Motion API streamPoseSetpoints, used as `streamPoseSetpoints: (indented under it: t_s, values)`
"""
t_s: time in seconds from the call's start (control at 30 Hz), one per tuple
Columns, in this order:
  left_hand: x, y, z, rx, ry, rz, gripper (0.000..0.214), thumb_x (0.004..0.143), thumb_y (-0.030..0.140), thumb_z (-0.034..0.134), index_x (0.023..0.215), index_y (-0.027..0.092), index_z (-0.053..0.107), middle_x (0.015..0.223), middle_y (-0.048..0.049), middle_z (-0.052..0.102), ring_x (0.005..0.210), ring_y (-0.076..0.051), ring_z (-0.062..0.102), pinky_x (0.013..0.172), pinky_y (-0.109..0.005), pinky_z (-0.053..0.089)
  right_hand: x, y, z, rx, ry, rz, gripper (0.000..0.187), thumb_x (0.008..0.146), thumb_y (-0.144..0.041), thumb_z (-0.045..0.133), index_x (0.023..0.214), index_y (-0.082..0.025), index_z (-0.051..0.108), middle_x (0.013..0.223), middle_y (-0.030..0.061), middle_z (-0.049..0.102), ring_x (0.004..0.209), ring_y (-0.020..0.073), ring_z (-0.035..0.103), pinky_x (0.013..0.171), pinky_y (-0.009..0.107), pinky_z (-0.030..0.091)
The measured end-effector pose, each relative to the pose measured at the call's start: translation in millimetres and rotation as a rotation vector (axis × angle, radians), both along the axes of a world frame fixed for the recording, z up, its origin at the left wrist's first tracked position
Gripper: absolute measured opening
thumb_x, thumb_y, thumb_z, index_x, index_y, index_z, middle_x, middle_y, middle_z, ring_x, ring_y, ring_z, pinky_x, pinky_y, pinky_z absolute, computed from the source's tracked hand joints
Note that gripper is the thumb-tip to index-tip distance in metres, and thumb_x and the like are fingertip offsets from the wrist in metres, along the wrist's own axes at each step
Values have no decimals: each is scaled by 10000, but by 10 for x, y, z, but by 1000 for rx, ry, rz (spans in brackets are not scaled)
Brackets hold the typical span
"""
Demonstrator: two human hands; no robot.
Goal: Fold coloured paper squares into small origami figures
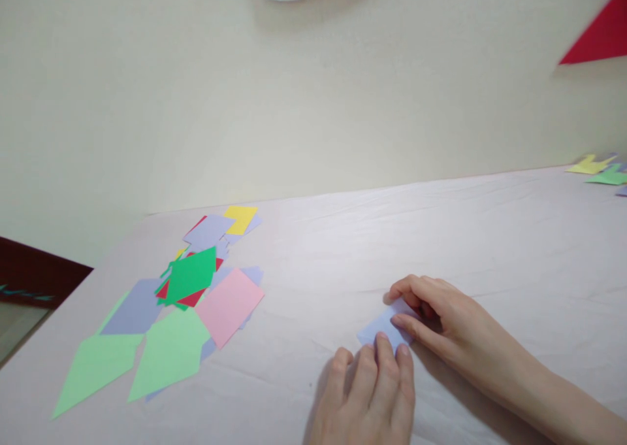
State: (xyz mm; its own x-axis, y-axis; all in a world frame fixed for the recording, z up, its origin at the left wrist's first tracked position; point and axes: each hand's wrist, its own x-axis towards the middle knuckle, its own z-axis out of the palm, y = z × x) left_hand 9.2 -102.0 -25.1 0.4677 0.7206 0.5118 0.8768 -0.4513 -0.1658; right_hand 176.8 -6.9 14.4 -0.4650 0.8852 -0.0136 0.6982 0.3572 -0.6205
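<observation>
A small piece of light blue-violet paper (381,322) lies on the pale cloth in front of me, partly covered by both hands. My right hand (443,321) pinches its right side, with the thumb on top and the curled index finger at the far edge. My left hand (368,393) rests at the near edge, its fingertips pressing on the paper. Those fingers are bent and slightly apart, and nothing is gripped in them. How the paper is folded under the fingers is hidden.
At the left lie scattered paper sheets: light green (169,350), pink (231,306), dark green (192,276), violet (132,308) and yellow (241,219). Folded paper shapes, one yellow (588,165) and one green (609,175), sit at the far right by the wall (343,105).
</observation>
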Motion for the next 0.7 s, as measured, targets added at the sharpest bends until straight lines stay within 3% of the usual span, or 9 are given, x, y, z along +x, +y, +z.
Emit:
streamPoseSetpoints:
  t_s: [0.13, 0.33, 0.7]
  values:
    - [-1, -11, 2, -6, -1, 11, 292, 940, 220, 478, 1179, 223, 646, 1169, -21, 676, 995, -186, 535, 856, -351, 402, 7, -9, -9, 9, 0, -4, 141, 872, -245, 504, 951, -215, 617, 712, 9, 575, 682, 186, 548, 646, 310, 435]
    - [-10, -57, -1, -72, 116, 45, 412, 894, 317, 583, 1301, 248, 573, 1402, -41, 540, 1016, -219, 572, 898, -361, 424, 8, -18, -7, 6, -2, -18, 117, 870, -248, 510, 914, -217, 614, 718, 11, 590, 682, 189, 557, 638, 311, 440]
    - [-41, -14, 85, -83, 112, 20, 335, 901, 273, 590, 1234, 250, 616, 1363, -32, 576, 938, -181, 590, 911, -353, 419, -9, -24, 25, 66, -6, 35, 126, 881, -209, 508, 850, -220, 629, 756, 29, 630, 731, 203, 561, 671, 328, 433]
